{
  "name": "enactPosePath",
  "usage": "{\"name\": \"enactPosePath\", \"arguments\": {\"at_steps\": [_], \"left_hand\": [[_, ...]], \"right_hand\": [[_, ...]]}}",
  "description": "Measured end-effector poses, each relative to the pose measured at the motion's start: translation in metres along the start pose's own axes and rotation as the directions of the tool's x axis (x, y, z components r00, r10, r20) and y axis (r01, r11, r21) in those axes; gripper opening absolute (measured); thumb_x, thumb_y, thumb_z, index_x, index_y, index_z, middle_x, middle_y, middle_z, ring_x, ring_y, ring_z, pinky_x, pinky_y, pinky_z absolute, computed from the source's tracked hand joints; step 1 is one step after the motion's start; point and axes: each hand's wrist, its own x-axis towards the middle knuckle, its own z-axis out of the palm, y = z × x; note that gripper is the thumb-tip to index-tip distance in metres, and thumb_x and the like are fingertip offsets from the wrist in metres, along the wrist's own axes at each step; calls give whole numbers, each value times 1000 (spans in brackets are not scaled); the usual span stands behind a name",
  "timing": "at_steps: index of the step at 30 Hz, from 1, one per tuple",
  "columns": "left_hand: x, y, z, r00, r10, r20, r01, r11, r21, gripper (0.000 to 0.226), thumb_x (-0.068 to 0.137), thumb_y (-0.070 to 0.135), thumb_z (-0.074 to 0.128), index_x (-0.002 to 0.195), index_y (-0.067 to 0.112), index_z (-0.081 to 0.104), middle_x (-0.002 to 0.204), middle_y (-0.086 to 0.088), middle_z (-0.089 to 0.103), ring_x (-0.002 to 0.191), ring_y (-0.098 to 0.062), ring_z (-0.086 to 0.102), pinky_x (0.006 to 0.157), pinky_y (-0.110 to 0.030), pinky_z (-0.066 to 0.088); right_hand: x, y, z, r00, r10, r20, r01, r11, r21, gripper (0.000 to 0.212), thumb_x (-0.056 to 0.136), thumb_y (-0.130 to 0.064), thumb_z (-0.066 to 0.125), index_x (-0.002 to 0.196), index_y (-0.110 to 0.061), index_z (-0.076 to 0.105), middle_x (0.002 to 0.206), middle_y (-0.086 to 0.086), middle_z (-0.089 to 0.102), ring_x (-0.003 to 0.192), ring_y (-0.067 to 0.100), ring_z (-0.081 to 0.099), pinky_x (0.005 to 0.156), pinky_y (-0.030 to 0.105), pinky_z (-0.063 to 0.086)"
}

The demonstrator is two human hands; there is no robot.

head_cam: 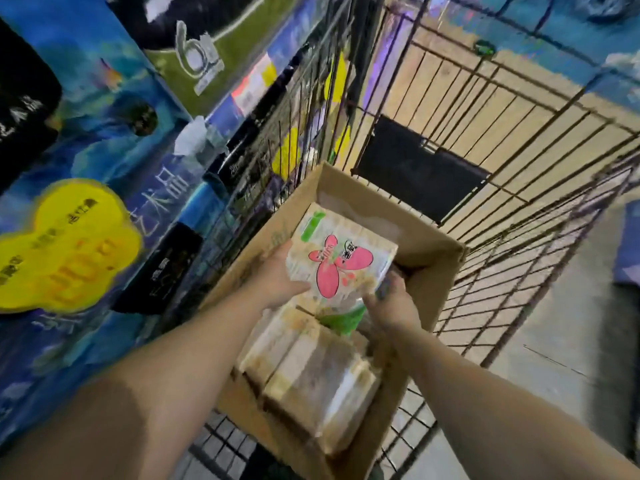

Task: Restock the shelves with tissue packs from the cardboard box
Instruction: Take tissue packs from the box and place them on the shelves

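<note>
Tissue pack [341, 256], cream wrapper with a pink flower print and green bands at both ends, held between my two hands above the open cardboard box [429, 271]. Nearest the camera, my bare forearms reach forward and down. More tissue packs [311, 379], in matching cream wrappers, lie stacked in the near end of the box, just below the lifted one. My left hand [277, 277] grips the pack's left side, thumb lying over the printed face and fingers hidden beneath. My right hand [391, 303] grips the near right corner at the green band, fingers curled round the edge. The pack is tilted, its far end raised over the box's partly bare far end. The box sits in a wire cart [519, 174], whose mesh sides rise to the right and beyond; a dark panel [415, 168] hangs on the far mesh. To the left, blue packaged goods [104, 133] with a yellow label [65, 244] stand close beside the cart. Pale floor [561, 341] shows at right.
</note>
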Motion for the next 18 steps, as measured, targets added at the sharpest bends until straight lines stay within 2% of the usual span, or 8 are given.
{"name": "enactPosePath", "arguments": {"at_steps": [2, 4, 7, 8, 9, 11, 15, 18], "left_hand": [[21, -2, 9, 999, -40, 12, 41, 997, -65, 100, 81, 30, 76, 154, 21, 9, 155, -7, 28, 138, -27, 34, 106, -32, 34], [42, -6, 19, 997, -72, 19, 74, 989, -126, 103, 79, 28, 78, 154, 19, 8, 153, -7, 34, 134, -27, 41, 102, -31, 41], [55, -7, 27, 988, -157, 2, 154, 969, -195, 98, 78, 29, 79, 153, 20, 17, 150, -7, 38, 126, -26, 48, 72, -21, 49], [57, -7, 29, 984, -176, -12, 171, 969, -178, 99, 76, 34, 79, 152, 20, 18, 151, -9, 36, 128, -27, 46, 77, -24, 51], [59, -6, 30, 981, -191, -20, 188, 975, -116, 102, 74, 40, 79, 153, 20, 16, 153, -11, 32, 132, -30, 42, 90, -33, 50], [59, -6, 31, 976, -218, -20, 218, 976, 9, 106, 73, 48, 77, 153, 18, 14, 153, -13, 26, 135, -33, 36, 107, -42, 39], [57, -2, 36, 977, -209, -44, 210, 978, 5, 76, 72, 46, 77, 135, 22, 42, 135, -10, 35, 120, -31, 42, 101, -38, 41], [56, -2, 40, 978, -208, -5, 207, 974, -95, 89, 71, 37, 81, 143, 27, 30, 140, -7, 31, 125, -29, 39, 103, -41, 40]], "right_hand": [[20, 7, 10, 998, 60, 27, -61, 997, 44, 54, 89, -31, 61, 136, -18, 38, 123, 9, 59, 111, 31, 57, 77, 26, 34], [35, 13, 19, 994, 88, 72, -91, 995, 29, 46, 89, -31, 63, 126, -14, 42, 118, 10, 58, 105, 30, 57, 79, 29, 36], [49, 18, 28, 985, 111, 130, -117, 992, 37, 53, 89, -31, 64, 133, -13, 41, 126, 9, 59, 115, 29, 56, 86, 30, 40], [51, 18, 29, 981, 118, 152, -127, 991, 49, 56, 89, -31, 66, 135, -13, 40, 126, 8, 58, 113, 28, 57, 85, 30, 41], [53, 19, 30, 976, 130, 173, -144, 987, 69, 59, 87, -33, 68, 135, -12, 39, 123, 7, 58, 107, 26, 57, 82, 29, 41], [56, 22, 31, 970, 144, 195, -169, 978, 120, 67, 83, -36, 73, 135, -13, 38, 120, 3, 58, 102, 23, 56, 81, 27, 40], [59, 30, 30, 967, 168, 190, -212, 947, 242, 75, 80, -32, 77, 139, -18, 34, 125, -2, 57, 109, 20, 55, 87, 27, 42], [57, 32, 30, 963, 172, 209, -233, 919, 318, 79, 78, -30, 79, 141, -20, 32, 124, -3, 57, 102, 18, 54, 92, 35, 48]]}}
